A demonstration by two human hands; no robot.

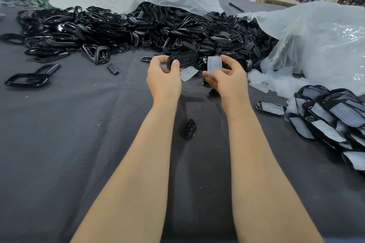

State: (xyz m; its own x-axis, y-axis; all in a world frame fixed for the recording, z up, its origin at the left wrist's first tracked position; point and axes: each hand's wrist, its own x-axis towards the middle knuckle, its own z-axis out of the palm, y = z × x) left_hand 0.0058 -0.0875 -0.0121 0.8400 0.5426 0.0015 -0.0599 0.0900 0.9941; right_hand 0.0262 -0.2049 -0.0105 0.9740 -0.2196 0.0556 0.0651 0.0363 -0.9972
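Bench (79, 144) before the black pile (118, 25): your left grip (164, 81) pinches a shell (184, 60), right grip (229, 81) a clear pad (214, 64); next, probably seat it squarely.

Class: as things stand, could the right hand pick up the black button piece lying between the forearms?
Probably not yet: the path to the black button piece is free, but the right hand holds a clear pad.

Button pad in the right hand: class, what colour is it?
The button pad is translucent white, clearest in the head view.
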